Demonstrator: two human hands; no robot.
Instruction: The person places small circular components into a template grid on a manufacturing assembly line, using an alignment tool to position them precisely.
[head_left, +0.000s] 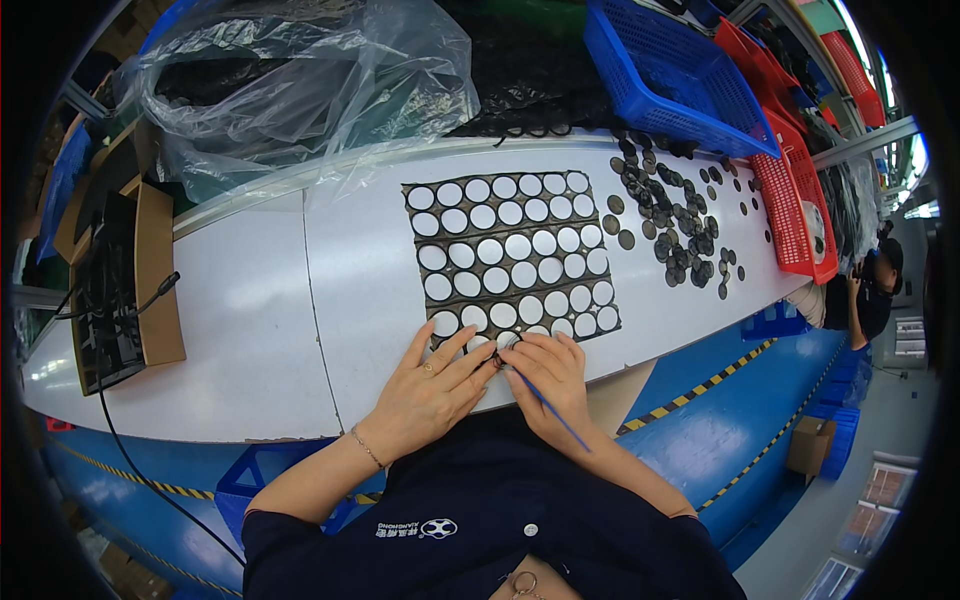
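Note:
On the white table in front of me lies a dark sheet [512, 220] holding rows of round white discs [517, 246], each with a black rim. My left hand [425, 392] rests over its near left corner, fingers stretched out and fingertips on the nearest row. Beside it, my right hand [552, 378] is closed round a slim blue stick [549, 408], whose rear end points back toward my wrist. The fingertips of both hands meet at one white disc [508, 340] of the nearest row. The stick's working tip is hidden by my fingers.
Many loose black discs [690, 225] are scattered right of the sheet. Beyond them stand a blue basket [690, 110] and a red basket [790, 225]. Clear plastic film [310, 90] lies at the back left. A cardboard box [155, 270] with cables stands left. Another person [875, 290] is far right.

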